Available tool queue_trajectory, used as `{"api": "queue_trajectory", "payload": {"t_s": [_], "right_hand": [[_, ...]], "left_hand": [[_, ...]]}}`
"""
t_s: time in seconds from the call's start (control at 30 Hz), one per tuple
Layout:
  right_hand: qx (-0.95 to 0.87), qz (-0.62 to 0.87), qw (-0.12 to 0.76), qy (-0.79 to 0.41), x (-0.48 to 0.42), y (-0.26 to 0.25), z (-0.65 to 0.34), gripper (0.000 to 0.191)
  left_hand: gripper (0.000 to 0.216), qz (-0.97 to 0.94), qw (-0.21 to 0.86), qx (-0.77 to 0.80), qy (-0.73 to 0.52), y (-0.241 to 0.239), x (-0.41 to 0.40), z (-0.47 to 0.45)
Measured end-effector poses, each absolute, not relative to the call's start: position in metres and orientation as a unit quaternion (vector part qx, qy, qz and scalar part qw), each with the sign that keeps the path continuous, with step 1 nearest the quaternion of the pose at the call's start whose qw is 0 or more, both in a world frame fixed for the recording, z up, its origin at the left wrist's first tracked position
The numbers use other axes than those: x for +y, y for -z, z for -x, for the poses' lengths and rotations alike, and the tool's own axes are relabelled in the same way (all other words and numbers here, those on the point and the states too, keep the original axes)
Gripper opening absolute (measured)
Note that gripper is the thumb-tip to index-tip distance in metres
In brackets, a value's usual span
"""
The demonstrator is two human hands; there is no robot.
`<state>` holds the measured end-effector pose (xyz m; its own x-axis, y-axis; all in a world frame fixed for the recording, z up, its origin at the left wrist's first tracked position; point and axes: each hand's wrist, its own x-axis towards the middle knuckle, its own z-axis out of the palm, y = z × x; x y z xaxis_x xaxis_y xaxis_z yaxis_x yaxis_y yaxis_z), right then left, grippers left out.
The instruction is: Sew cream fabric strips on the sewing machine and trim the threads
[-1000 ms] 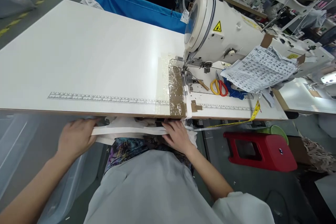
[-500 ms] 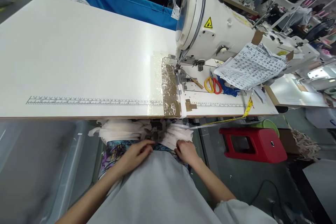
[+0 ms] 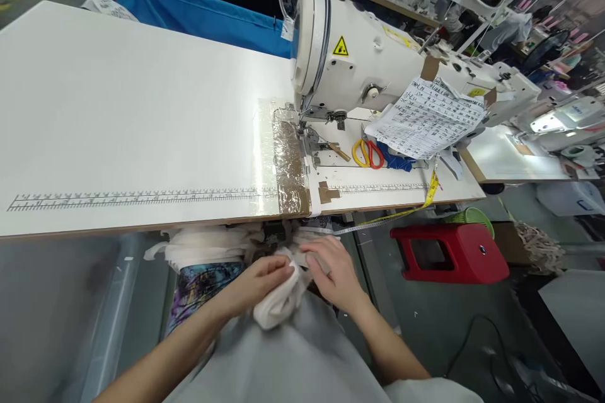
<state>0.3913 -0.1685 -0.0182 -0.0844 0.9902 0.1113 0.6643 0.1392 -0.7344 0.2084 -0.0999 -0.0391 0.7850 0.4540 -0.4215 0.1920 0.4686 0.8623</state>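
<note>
In the head view, a folded piece of white fabric point(image 3: 278, 305) hangs over my lap, slightly blurred. My left hand point(image 3: 265, 280) is closed on its upper edge, thumb against fingers. On the right, my right hand point(image 3: 336, 272) reaches to the same fabric, its thumb and fingers around the cloth's top end; the fingertips are partly hidden. Just beyond, below the table edge, lies a bunch of pale fabric pieces point(image 3: 203, 245). A colourful patterned cloth point(image 3: 201, 286) covers my left thigh, and grey cloth point(image 3: 283, 365) lies over my lap.
The white table point(image 3: 142, 119) carries a sewing machine point(image 3: 359, 56), scissors point(image 3: 367, 154), a handwritten sheet point(image 3: 428, 116) and a tape measure point(image 3: 431, 190) hanging off the edge. A red stool point(image 3: 454, 255) stands on the floor at right. Behind the table is a blue cloth bin point(image 3: 208, 19).
Both hands have lifted from the lap, and a piece of white fabric now hangs between them. The view has shifted, so the table and machine appear further left.
</note>
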Motion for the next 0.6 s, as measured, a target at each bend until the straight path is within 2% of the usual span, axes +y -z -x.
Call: {"api": "queue_trajectory", "payload": {"t_s": [0.13,0.23,0.33,0.47,0.53,0.6], "right_hand": [[-0.714,0.448,0.299,-0.447,-0.153,0.017,-0.408,0.035],[-0.702,0.468,0.254,-0.473,-0.147,0.005,-0.433,0.037],[-0.709,0.504,0.165,-0.465,-0.138,-0.022,-0.471,0.035],[-0.690,0.591,0.123,-0.400,-0.120,-0.066,-0.523,0.038],[-0.690,0.640,0.144,-0.305,-0.109,-0.082,-0.542,0.041],[-0.703,0.673,0.191,-0.125,-0.099,-0.090,-0.554,0.042]], "left_hand": [[0.045,-0.618,0.752,0.231,0.016,0.001,-0.080,-0.185],[0.043,-0.653,0.706,0.272,0.043,-0.018,-0.063,-0.152],[0.038,-0.720,0.610,0.326,0.056,-0.032,-0.040,-0.101],[0.044,-0.748,0.479,0.457,0.053,-0.056,0.000,-0.035],[0.058,-0.777,0.330,0.536,-0.016,-0.070,0.017,-0.019],[0.066,-0.772,0.147,0.603,-0.138,-0.082,0.027,-0.015]]}}
